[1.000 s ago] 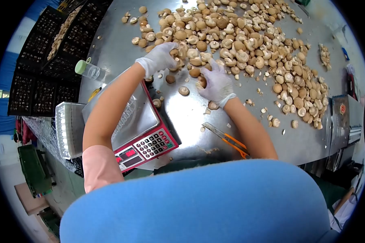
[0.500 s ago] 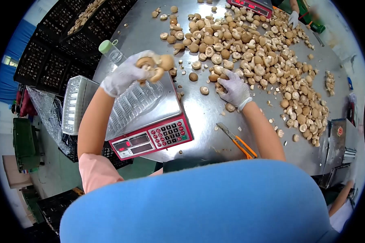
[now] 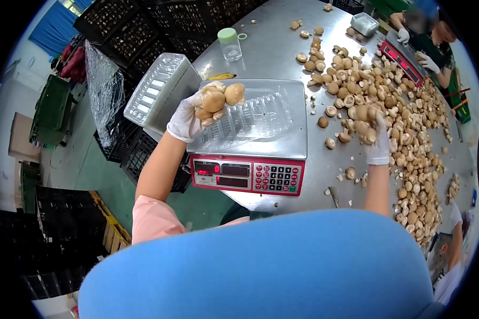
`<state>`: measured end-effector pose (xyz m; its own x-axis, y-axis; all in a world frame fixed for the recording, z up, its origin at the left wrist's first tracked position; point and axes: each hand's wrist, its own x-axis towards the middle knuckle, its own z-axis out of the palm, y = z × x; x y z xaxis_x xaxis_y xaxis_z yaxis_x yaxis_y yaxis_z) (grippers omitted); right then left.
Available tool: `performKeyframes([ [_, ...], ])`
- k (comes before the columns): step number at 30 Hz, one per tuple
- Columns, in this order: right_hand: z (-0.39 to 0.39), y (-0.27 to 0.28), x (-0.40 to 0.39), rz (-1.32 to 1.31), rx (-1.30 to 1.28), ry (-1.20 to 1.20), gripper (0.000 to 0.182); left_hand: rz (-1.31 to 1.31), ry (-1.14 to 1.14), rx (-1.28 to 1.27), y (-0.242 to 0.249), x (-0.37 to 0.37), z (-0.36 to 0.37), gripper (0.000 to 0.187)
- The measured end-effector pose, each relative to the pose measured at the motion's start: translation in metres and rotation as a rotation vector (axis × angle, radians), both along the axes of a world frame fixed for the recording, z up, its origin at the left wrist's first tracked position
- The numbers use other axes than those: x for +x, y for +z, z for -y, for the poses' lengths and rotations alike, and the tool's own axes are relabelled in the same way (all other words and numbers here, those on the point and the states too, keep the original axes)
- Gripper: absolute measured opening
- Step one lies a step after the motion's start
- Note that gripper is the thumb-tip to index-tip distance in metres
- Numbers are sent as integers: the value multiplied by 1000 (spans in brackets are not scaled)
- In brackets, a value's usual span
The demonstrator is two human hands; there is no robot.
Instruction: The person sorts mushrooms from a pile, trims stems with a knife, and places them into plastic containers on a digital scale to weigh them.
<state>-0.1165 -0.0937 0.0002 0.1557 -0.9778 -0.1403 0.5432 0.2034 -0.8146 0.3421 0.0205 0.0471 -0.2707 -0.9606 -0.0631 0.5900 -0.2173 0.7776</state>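
My gloved left hand (image 3: 189, 118) is closed around several brown-capped mushrooms (image 3: 214, 102), held above the left side of a red digital scale (image 3: 247, 174). A clear plastic tray (image 3: 255, 119) lies on the scale's metal plate, with no mushrooms in it. To the right of the scale, my gloved right hand (image 3: 379, 139) grips a few mushrooms (image 3: 364, 127) at the near edge of a large mushroom pile (image 3: 410, 143). Slight blur softens that hand's fingers. The scale's display shows a red 0.
Stacked clear trays (image 3: 162, 90) stand left of the scale. Behind it are a green-lidded bottle (image 3: 230, 45) and a banana (image 3: 221, 76). Black crates (image 3: 143, 32) line the table's far left. Across the table, co-workers' gloved hands (image 3: 427, 62) are near another red scale (image 3: 402, 63).
My view has turned left, so the scale now sits nearer the middle. My right hand has come up from the table with mushrooms in it; my left still holds its bunch.
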Motion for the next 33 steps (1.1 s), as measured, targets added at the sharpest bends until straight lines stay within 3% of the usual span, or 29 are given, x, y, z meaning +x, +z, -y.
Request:
performKeyframes([
  [1,3,8,9,102,19,200,29,19,25,-17,-4,3,-1,54],
  [4,-13,39,67,250,15,336,24,154,34,-39,2,7,-3,51],
  [5,-9,44,77,378,3,552,24,232,56,-54,5,6,-4,50],
  [6,-8,43,87,431,2,599,26,313,86,-72,8,6,-7,49],
  [8,-16,54,117,211,61,393,29,363,57,-89,15,9,-12,46],
  [10,-17,57,138,194,65,397,32,661,167,-74,20,8,-22,43],
  [12,-12,55,152,180,77,404,36,727,170,-60,25,4,-30,40],
  [14,-2,51,165,-69,-173,594,39,875,258,-164,25,-10,-33,47],
  [15,-11,69,174,-320,-249,607,43,903,267,-270,16,-12,-31,59],
  [16,-11,61,189,-318,-239,602,43,1054,193,-312,18,-14,-33,72],
  [18,-6,39,212,-762,-1312,491,48,1293,171,-351,27,-26,-36,82],
  [20,-20,34,220,-1109,-1398,581,63,1404,240,-495,15,-29,-34,89],
  [22,-32,43,225,-1241,-1361,596,75,1529,293,-534,7,-29,-33,98],
  [25,-35,43,223,-1234,-1316,482,85,1506,345,-540,-1,-29,-31,99],
  [29,-36,42,193,-1032,-1276,285,71,1601,307,-718,-3,-30,-26,74],
  [31,-17,23,161,-1150,-1136,-85,59,1582,347,-719,-5,-34,-24,70],
  [33,9,6,109,-1301,-934,-287,53,1503,393,-649,-6,-37,-21,60],
])
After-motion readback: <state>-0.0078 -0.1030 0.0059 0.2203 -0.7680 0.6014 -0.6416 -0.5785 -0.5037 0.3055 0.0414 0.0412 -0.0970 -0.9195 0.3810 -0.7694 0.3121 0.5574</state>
